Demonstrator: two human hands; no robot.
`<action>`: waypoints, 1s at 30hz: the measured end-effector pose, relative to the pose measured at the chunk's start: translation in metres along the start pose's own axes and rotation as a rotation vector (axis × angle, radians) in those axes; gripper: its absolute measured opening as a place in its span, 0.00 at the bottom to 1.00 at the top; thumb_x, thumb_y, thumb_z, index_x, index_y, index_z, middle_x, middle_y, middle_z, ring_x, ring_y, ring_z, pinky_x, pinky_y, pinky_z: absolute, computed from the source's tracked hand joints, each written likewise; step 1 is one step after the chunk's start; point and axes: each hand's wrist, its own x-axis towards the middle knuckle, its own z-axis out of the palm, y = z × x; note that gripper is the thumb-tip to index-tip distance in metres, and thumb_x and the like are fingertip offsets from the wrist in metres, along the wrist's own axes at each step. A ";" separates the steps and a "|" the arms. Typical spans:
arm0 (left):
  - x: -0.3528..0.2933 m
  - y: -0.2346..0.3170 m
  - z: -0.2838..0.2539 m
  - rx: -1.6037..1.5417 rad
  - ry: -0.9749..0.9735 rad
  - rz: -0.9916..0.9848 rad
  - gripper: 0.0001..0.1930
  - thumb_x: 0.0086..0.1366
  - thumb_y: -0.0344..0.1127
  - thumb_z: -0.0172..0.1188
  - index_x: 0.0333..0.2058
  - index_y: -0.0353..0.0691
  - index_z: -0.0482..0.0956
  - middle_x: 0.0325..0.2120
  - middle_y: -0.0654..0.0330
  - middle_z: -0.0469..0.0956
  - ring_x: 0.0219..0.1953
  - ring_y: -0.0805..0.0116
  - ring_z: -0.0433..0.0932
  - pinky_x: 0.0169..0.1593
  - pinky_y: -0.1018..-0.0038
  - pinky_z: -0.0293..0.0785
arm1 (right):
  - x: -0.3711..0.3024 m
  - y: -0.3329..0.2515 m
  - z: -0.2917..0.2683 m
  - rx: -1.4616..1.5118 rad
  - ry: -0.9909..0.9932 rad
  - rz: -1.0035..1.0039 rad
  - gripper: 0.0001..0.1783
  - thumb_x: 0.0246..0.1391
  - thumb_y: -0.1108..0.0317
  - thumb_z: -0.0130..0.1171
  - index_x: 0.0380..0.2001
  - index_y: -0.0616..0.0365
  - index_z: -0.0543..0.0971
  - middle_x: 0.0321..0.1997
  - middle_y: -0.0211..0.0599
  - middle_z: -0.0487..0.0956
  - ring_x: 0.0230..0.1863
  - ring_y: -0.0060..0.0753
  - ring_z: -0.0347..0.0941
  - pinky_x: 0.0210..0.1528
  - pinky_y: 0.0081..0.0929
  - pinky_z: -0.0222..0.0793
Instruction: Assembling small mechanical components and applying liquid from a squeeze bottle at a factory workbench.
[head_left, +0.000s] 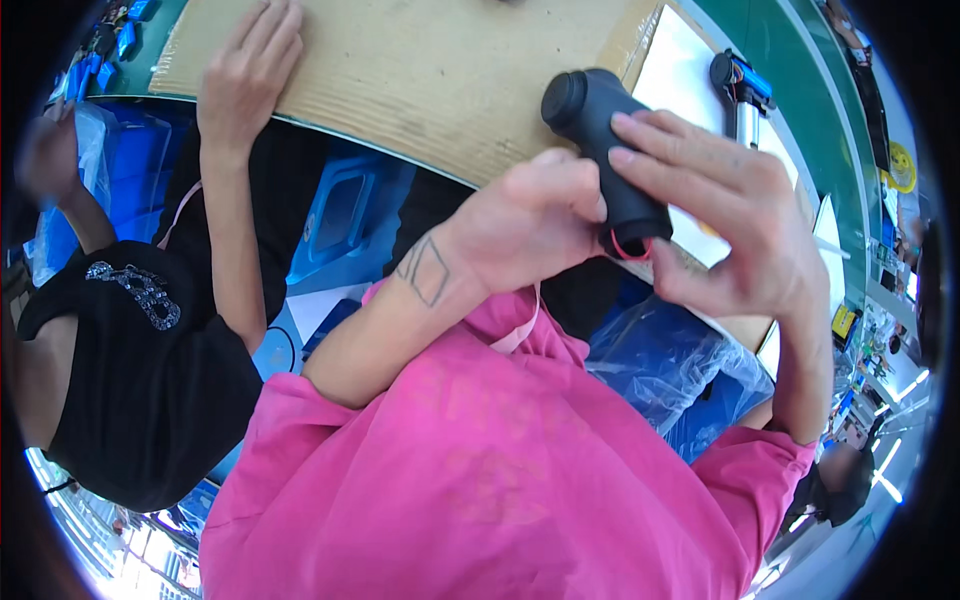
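Observation:
A black massage gun body point(622, 150) is held tilted over the table's near edge, its round capped end toward the far left. My left hand point(545, 205) is closed about its lower part, with the thumb bent against the side. Across its upper right side lie the fingers of my right hand point(720, 205), while the thumb reaches toward the lower end. A loop of red wire point(630, 245) shows at that open end. What the left fingers press on beneath is hidden.
Cardboard point(420, 80) covers the green table. At the right, a blue and silver part point(745, 95) lies by a white sheet point(680, 65). A co-worker's hand point(250, 75) rests on the cardboard at left. Below the edge are blue bins with clear plastic point(670, 360).

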 end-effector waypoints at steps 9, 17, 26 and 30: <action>0.012 0.002 0.031 -0.143 0.011 0.062 0.19 0.61 0.31 0.51 0.51 0.36 0.74 0.50 0.54 0.75 0.50 0.62 0.77 0.58 0.58 0.75 | -0.007 0.008 -0.008 0.179 0.062 0.107 0.28 0.46 0.78 0.58 0.54 0.66 0.83 0.57 0.52 0.83 0.49 0.46 0.86 0.51 0.31 0.82; 0.016 0.003 0.039 -0.157 0.024 0.143 0.15 0.61 0.30 0.52 0.47 0.37 0.75 0.46 0.56 0.76 0.49 0.63 0.76 0.59 0.56 0.71 | -0.006 0.002 -0.001 0.077 0.163 0.038 0.24 0.58 0.82 0.53 0.58 0.63 0.81 0.50 0.50 0.86 0.43 0.46 0.87 0.46 0.28 0.80; 0.002 0.000 0.042 -0.067 0.135 0.144 0.15 0.62 0.33 0.54 0.47 0.37 0.75 0.44 0.56 0.77 0.48 0.64 0.76 0.56 0.59 0.74 | -0.015 -0.019 0.010 -0.104 0.192 0.057 0.31 0.55 0.85 0.53 0.63 0.58 0.77 0.55 0.53 0.83 0.46 0.56 0.83 0.49 0.36 0.79; 0.006 0.000 0.049 -0.019 0.229 0.169 0.12 0.63 0.35 0.56 0.45 0.39 0.77 0.41 0.60 0.78 0.46 0.66 0.78 0.56 0.61 0.76 | -0.012 -0.025 0.000 -0.064 0.295 0.013 0.28 0.48 0.86 0.62 0.55 0.61 0.81 0.55 0.56 0.82 0.49 0.56 0.83 0.50 0.39 0.80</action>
